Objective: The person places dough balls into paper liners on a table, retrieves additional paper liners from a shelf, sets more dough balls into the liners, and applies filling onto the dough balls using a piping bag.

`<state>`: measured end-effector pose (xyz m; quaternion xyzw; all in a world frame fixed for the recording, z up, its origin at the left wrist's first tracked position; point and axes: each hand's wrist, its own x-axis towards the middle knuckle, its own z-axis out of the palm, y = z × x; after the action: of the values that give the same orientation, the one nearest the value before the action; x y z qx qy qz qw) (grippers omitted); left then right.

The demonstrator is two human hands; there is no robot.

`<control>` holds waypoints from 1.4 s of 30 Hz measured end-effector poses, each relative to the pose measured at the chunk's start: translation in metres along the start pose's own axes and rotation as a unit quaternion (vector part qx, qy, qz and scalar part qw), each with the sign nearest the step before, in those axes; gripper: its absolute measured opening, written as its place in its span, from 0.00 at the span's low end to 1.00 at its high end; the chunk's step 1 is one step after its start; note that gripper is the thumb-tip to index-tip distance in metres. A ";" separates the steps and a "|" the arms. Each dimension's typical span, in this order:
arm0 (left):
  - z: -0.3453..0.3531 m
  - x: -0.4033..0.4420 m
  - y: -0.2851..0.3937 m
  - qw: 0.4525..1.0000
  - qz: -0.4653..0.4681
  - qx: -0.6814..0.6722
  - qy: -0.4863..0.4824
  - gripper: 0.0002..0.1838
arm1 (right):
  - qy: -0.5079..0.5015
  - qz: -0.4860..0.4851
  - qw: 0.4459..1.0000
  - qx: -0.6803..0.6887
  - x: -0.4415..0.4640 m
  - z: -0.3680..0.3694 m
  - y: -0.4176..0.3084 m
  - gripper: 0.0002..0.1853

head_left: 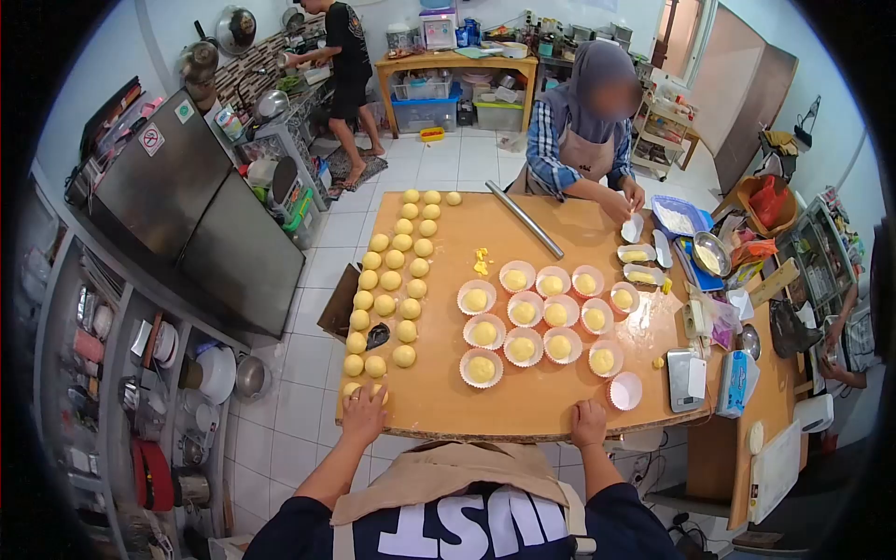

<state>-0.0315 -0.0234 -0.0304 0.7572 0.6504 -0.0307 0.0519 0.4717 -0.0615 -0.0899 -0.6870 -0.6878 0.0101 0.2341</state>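
My left hand (pixel 363 416) is at the near left corner of the table, its fingers curled over a ball of yellow dough (pixel 377 392) that they partly hide. Beyond it, more dough balls (pixel 403 356) stand in uneven columns along the left side. My right hand (pixel 589 424) rests closed on the near table edge, with nothing visible in it. Close to that hand is a paper cup (pixel 625 391) without dough. Several pleated paper cups (pixel 482 371) holding dough pieces are grouped at the middle of the table.
A metal rolling pin (pixel 525 219) lies at the far side. Across the table, a person (pixel 583 140) handles a white paper liner (pixel 633 228). A scale (pixel 687 380) and a blue tissue pack (pixel 736 384) sit at right. Another person (pixel 346 75) stands by the back counter.
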 end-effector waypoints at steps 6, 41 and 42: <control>-0.018 0.028 -0.003 0.996 0.022 0.025 -0.079 0.28 | -0.001 0.002 1.000 0.010 0.001 0.006 0.004 0.04; 0.002 0.028 -0.001 1.000 0.003 -0.001 -0.028 0.25 | 0.093 0.174 0.980 -0.023 0.024 -0.028 0.063 0.24; 0.010 0.029 -0.005 1.000 0.003 -0.006 -0.027 0.24 | 0.096 0.167 0.981 -0.025 0.024 -0.026 0.067 0.24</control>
<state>-0.0314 0.0048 -0.0433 0.7579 0.6465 -0.0465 0.0741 0.5446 -0.0430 -0.0821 -0.7956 -0.5380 -0.0341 0.2765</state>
